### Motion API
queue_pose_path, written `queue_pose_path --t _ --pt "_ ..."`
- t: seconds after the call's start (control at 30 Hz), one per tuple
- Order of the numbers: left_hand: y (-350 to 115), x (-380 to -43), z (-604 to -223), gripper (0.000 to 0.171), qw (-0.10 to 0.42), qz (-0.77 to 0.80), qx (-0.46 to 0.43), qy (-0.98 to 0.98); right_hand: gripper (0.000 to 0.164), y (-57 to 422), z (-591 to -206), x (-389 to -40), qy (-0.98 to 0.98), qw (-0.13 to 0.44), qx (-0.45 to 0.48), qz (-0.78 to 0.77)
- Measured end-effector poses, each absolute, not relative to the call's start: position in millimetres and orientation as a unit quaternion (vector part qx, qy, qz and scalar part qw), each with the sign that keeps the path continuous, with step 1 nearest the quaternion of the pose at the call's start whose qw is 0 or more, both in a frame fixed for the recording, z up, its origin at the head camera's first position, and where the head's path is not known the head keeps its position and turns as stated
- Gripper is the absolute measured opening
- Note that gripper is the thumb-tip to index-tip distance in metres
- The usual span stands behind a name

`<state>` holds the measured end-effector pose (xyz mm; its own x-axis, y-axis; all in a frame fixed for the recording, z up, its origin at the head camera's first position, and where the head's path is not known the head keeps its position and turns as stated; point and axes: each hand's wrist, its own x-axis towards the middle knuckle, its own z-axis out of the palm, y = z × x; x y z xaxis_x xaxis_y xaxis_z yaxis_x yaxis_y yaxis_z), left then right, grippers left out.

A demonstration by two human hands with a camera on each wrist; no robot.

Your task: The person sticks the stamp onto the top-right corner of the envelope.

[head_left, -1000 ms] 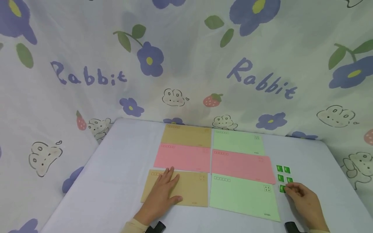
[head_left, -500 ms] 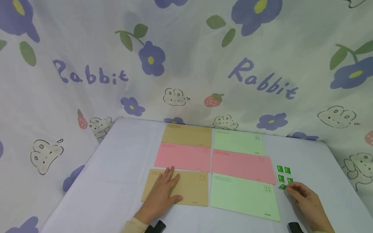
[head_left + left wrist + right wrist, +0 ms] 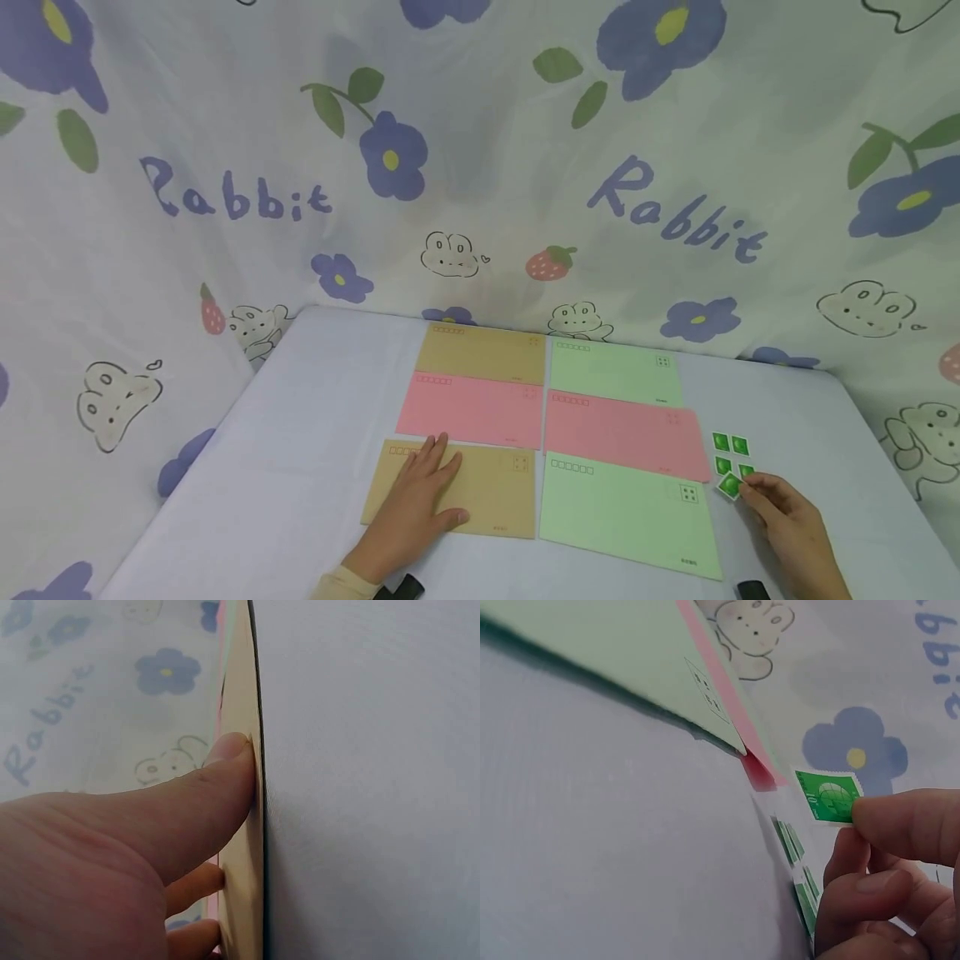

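Between thumb and fingertips my right hand [image 3: 791,521] pinches a green postage stamp [image 3: 828,796] by its edge, lifted and tilted above the table. Just beyond that hand, several more green stamps [image 3: 721,442] lie in two short columns. My left hand [image 3: 412,504] rests with spread, straight fingers on the near brown envelope [image 3: 498,500]; in the left wrist view its thumb lies on the envelope's face. Left of the stamps is the near green envelope [image 3: 626,517], with a printed stamp box at its upper right corner.
Behind these lie a left pink envelope [image 3: 472,408], a right pink envelope [image 3: 622,429], a far brown envelope [image 3: 483,354] and a far green envelope [image 3: 611,367]. All lie flat on the white table [image 3: 300,467]. A patterned curtain [image 3: 495,167] hangs along the back edge.
The nearest stamp has come up off the table, turning and tilting between my right fingertips. My left hand has stayed in place on the brown envelope.
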<state>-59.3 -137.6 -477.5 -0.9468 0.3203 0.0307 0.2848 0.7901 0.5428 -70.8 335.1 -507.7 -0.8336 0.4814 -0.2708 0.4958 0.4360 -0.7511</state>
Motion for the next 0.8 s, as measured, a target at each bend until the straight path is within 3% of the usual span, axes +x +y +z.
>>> queue_pose_path --t 0.27,0.8 --pt "-138 -59 -479 0.074 0.036 0.282 0.156 0.946 0.043 335 -509 -72 0.838 0.002 0.314 -0.447" --pt "-138 -60 -479 0.074 0.030 0.284 0.164 0.944 0.042 320 -477 -66 0.807 0.004 0.301 -0.507"
